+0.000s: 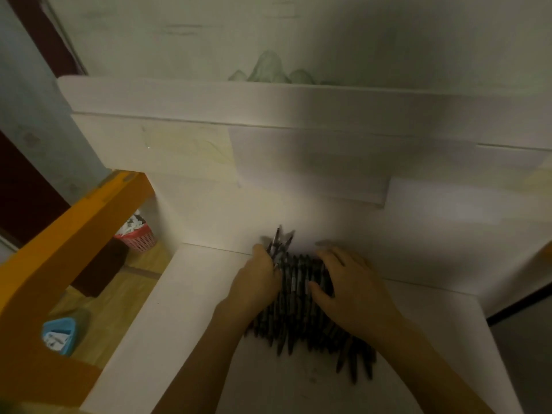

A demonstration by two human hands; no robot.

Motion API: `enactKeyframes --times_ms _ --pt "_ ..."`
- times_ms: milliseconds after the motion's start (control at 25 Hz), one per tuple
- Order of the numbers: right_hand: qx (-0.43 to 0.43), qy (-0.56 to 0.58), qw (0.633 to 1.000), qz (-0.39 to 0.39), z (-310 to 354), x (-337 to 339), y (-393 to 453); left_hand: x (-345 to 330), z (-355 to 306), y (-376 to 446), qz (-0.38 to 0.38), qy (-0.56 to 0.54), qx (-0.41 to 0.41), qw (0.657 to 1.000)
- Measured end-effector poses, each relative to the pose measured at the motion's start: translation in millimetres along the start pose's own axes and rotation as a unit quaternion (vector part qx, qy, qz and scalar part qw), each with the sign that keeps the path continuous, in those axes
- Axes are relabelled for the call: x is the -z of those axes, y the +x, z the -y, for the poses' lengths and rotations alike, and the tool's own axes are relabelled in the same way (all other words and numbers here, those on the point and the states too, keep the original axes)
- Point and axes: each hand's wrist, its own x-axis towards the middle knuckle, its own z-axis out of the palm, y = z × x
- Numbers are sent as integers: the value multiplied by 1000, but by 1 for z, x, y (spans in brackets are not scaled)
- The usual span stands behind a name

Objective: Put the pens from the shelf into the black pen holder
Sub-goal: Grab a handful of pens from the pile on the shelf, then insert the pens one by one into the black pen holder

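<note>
A large heap of dark pens point(301, 309) lies on the white shelf surface point(179, 309), spread as a rough fan between the person's two hands; the barrels look black or dark grey with pale printed bands on some, though blur hides finer detail. The left hand point(257, 279) sits at the heap's left edge with its fingers curled into the pens, gripping a small bundle whose tips stick up and away toward the back wall point(298, 162). The right hand point(349, 282) lies over the right side of the heap, fingers spread and fairly straight, pressing down on the pens rather than closing round any. Most pens run with their long axis from near to far, roughly parallel to the forearms, with the nearest ends splaying slightly to the right. The heap is close to the rear wall, near the shelf's back corner; bare white surface extends to the left as far as the shelf's left edge, and toward the near edge below the hands. Beyond the left edge, lower down, stand an orange wooden frame point(74, 234), a red mesh waste basket point(139, 237) holding white scraps, and a blue container point(59, 333) on the wooden floor.
</note>
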Motion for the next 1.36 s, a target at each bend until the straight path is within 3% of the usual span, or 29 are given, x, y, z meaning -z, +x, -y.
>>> enactKeyframes --times_ms 400,720,920,1120,1360 --pt "-36 -54 992 -107 25 69 -37 64 -50 -33 16 -102 -131 986" --pt "-107 -132 962 -212 3 149 -136 70 -157 -93 -1 -94 -318 944" --pt "-159 -149 937 -274 -58 204 -241 28 -255 -165 8 -123 -403 907" --pt "-229 -166 904 -321 -137 260 -379 -54 -368 -248 40 -144 -456 877" --pt "-288 -169 882 -332 -222 304 -506 -159 -468 -342 94 -112 -469 871"
